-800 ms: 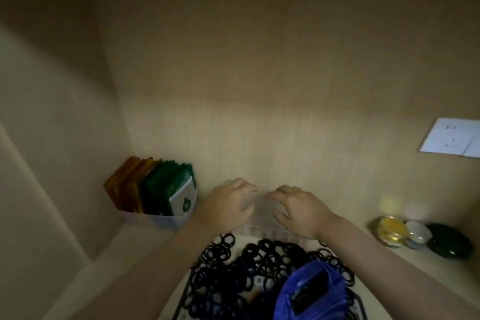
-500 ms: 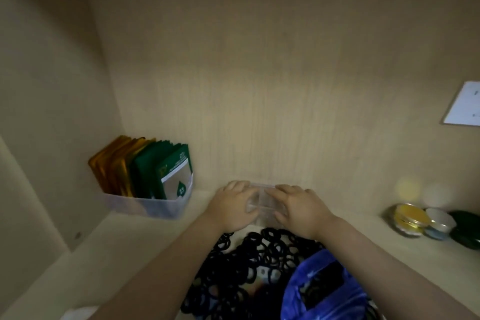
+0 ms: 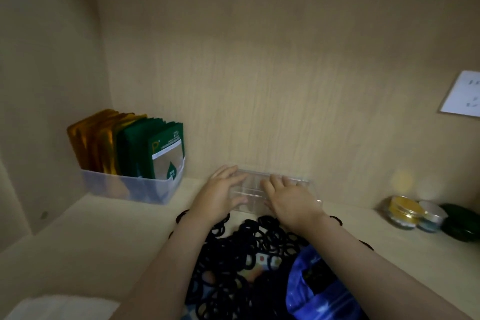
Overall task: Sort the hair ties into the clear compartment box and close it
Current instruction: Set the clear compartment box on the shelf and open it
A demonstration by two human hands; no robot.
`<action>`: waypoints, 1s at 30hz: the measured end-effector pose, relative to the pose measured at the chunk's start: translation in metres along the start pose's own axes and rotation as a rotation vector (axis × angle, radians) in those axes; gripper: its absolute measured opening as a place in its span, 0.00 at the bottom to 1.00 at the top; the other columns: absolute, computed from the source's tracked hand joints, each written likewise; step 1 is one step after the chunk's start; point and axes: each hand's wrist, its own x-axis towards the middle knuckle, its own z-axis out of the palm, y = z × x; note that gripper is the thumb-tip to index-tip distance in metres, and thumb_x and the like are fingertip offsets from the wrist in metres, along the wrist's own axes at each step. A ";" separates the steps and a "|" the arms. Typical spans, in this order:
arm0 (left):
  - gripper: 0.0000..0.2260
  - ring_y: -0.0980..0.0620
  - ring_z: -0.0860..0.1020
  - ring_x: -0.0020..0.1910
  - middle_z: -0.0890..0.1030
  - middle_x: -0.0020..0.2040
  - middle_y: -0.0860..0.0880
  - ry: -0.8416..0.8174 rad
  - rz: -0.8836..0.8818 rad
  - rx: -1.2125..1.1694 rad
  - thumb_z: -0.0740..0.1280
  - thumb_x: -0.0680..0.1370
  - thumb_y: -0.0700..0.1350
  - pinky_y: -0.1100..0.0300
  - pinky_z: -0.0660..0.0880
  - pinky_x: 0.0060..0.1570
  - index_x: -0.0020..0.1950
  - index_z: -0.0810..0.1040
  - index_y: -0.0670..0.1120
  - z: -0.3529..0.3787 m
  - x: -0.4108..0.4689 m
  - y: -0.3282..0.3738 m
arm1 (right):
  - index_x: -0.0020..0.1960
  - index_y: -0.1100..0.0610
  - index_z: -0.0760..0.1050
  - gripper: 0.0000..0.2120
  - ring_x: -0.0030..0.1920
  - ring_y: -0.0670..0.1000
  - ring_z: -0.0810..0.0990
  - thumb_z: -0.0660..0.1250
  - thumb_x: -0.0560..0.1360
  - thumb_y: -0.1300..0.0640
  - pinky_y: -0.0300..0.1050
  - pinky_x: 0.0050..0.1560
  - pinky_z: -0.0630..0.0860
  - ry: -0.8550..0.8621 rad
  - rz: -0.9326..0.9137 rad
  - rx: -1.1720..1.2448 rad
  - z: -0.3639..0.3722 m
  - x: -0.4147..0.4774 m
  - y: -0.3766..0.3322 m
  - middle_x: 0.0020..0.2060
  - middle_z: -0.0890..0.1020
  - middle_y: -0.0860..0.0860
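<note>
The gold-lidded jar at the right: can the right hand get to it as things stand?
Probably yes. The right hand rests on the clear compartment box, and only bare shelf lies between it and the gold-lidded jar; nothing stands in the way.

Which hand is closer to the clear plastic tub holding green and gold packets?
Left. The left hand rests on the clear compartment box just right of the clear plastic tub; the right hand lies farther right on the same box.
</note>
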 end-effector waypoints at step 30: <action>0.48 0.51 0.56 0.77 0.49 0.79 0.55 0.051 -0.138 -0.352 0.69 0.73 0.35 0.62 0.63 0.63 0.80 0.40 0.58 -0.015 -0.002 0.013 | 0.75 0.55 0.63 0.28 0.60 0.59 0.74 0.62 0.77 0.68 0.53 0.57 0.75 0.382 0.261 0.289 -0.027 0.024 0.028 0.65 0.73 0.57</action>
